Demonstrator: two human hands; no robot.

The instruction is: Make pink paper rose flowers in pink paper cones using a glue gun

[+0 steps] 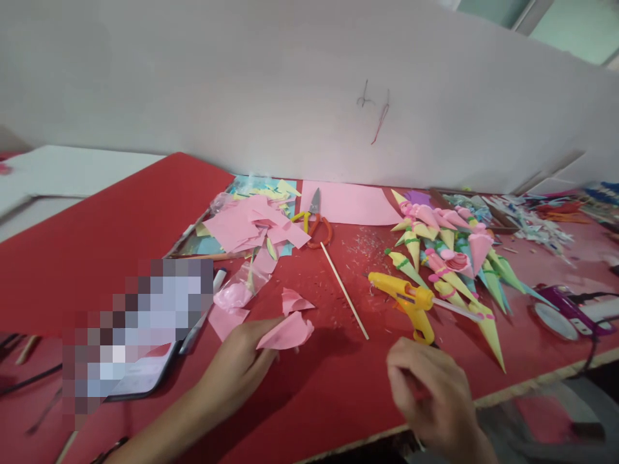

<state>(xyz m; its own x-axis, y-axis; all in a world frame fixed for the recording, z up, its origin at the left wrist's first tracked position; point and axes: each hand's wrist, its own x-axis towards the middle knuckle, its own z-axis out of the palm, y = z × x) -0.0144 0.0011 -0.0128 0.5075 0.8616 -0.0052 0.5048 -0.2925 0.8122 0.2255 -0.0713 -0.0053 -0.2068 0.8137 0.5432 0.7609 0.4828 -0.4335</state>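
My left hand [245,353] pinches a curled piece of pink paper [286,331] above the red table. Just behind it lies a smaller folded pink paper piece [296,300]. My right hand [431,386] is curled into a loose fist near the table's front edge, with nothing visible in it. Beyond that hand a yellow glue gun [409,301] lies on its side, a clear glue stick poking from its rear. A thin wooden stick [344,290] rests between the two hands. Scissors [314,216] with yellow and orange handles lie farther back.
Several pastel paper cones [449,245] are heaped at the right. Pink paper scraps [251,225] pile up at the back left. A phone [149,367], partly pixelated, lies left of my left hand. A purple device [570,312] with cables sits far right. A white wall [309,96] closes the back.
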